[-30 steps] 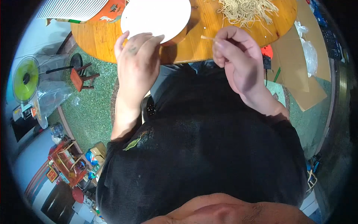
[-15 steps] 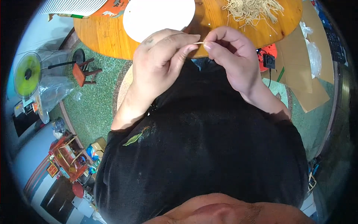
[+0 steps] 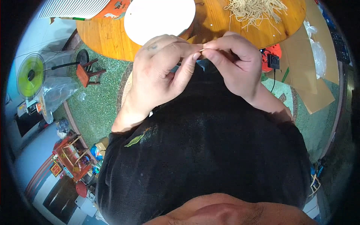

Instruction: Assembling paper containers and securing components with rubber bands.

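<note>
My left hand and my right hand meet just off the table's near edge, fingertips pinched and nearly touching. A short bit of thin beige cord shows between them; the fingers hide the rest. Both hands appear closed on it. Beyond my right hand, a loose heap of similar beige cords lies on the wooden table. A round white disc-like thing rests on the table beyond my left hand.
At the left stand a green-bladed fan and a small wooden stool. Flattened cardboard and a red thing with a black box lie at the right. An orange and white striped sheet sits on the table's far left.
Both hands have come down slightly toward me and closer together. Less of the cord shows between the fingertips now. The view has shifted a little.
</note>
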A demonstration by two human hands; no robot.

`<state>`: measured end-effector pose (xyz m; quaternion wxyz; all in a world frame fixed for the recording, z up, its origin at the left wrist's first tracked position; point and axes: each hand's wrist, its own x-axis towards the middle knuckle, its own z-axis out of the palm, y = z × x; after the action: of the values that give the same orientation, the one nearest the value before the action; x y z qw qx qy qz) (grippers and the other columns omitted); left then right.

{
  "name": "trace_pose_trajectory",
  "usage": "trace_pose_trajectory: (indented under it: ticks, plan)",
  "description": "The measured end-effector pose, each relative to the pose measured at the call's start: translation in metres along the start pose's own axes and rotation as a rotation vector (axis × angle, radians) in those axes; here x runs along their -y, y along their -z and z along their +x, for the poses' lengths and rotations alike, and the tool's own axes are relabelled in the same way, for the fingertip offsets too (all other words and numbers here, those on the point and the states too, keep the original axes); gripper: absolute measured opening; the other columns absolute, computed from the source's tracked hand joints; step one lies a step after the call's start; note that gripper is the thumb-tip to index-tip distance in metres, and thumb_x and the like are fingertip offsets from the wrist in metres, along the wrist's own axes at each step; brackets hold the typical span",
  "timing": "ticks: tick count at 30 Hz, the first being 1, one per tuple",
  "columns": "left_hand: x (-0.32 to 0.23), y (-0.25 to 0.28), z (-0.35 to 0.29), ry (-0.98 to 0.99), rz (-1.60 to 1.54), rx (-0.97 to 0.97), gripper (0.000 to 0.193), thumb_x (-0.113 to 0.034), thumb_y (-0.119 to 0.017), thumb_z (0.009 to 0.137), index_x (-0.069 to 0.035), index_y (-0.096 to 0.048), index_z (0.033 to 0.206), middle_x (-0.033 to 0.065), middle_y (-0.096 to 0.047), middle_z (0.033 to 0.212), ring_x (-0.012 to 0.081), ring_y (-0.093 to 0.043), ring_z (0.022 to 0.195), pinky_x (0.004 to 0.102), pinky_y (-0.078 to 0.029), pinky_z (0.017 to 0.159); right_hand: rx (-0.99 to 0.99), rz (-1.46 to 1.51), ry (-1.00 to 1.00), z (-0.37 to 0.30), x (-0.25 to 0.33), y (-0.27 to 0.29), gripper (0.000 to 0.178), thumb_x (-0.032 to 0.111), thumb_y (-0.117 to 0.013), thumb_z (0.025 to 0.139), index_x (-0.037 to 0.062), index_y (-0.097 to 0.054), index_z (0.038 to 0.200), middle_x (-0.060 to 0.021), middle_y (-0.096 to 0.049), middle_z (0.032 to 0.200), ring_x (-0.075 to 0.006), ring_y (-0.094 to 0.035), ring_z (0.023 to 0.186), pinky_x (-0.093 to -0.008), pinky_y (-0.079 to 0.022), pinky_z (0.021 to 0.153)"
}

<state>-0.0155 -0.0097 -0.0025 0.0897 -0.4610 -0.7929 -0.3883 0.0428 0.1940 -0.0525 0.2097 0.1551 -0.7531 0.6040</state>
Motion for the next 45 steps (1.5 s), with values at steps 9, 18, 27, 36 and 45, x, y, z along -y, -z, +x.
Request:
trace_pose_trajectory:
  ticks: [9, 18, 27, 36, 45]
  plan:
    - [0.025, -0.011, 0.035, 0.294, 0.255, 0.113, 0.055, -0.03, -0.088, 0.081, 0.001, -0.069, 0.121, 0.0164, -0.074, 0.105, 0.0236, -0.071, 0.091, 0.036, -0.057, 0.08, -0.344, 0.104, -0.14, -0.001, -0.059, -0.018, 0.004, 0.003, -0.072, 0.095, 0.0002, -0.07, 0.097, 0.0034, -0.064, 0.081, -0.0014, -0.055, 0.069, -0.0188, -0.043, 0.062]
    - [0.051, -0.009, 0.025, 0.466, 0.123, 0.235, 0.033, -0.016, -0.077, 0.087, -0.002, -0.073, 0.117, 0.0181, -0.074, 0.091, 0.0257, -0.075, 0.078, 0.0366, -0.059, 0.071, -0.387, 0.274, -0.101, -0.002, -0.077, -0.05, 0.007, -0.002, -0.07, 0.096, -0.0002, -0.071, 0.103, -0.0037, -0.074, 0.105, 0.0042, -0.046, 0.065, -0.0142, -0.036, 0.057]
    - [0.049, -0.011, 0.021, 0.474, 0.046, 0.261, 0.034, -0.015, -0.078, 0.087, -0.002, -0.072, 0.118, 0.0158, -0.074, 0.093, 0.0238, -0.073, 0.078, 0.0356, -0.06, 0.072, -0.373, 0.264, -0.077, 0.0, -0.075, -0.054, 0.008, 0.0, -0.071, 0.096, -0.0011, -0.072, 0.104, -0.0057, -0.075, 0.107, 0.0035, -0.054, 0.07, -0.0135, -0.04, 0.057]
    - [0.047, -0.01, 0.022, 0.466, 0.07, 0.294, 0.028, -0.005, -0.072, 0.095, 0.002, -0.068, 0.122, 0.0084, -0.076, 0.098, 0.0134, -0.072, 0.092, 0.0279, -0.057, 0.08, -0.353, 0.225, -0.073, -0.004, -0.075, -0.054, 0.008, 0.001, -0.072, 0.097, -0.0005, -0.073, 0.104, -0.0046, -0.076, 0.105, 0.0039, -0.054, 0.07, -0.0132, -0.039, 0.056]
    - [0.046, -0.008, 0.021, 0.462, 0.088, 0.335, 0.028, -0.005, -0.072, 0.095, 0.002, -0.068, 0.122, 0.0094, -0.076, 0.098, 0.0135, -0.072, 0.091, 0.0285, -0.057, 0.079, -0.353, 0.206, -0.084, -0.003, -0.072, -0.054, 0.01, 0.002, -0.072, 0.096, -0.0013, -0.074, 0.106, -0.0062, -0.076, 0.102, -0.001, -0.064, 0.078, -0.0148, -0.048, 0.061]
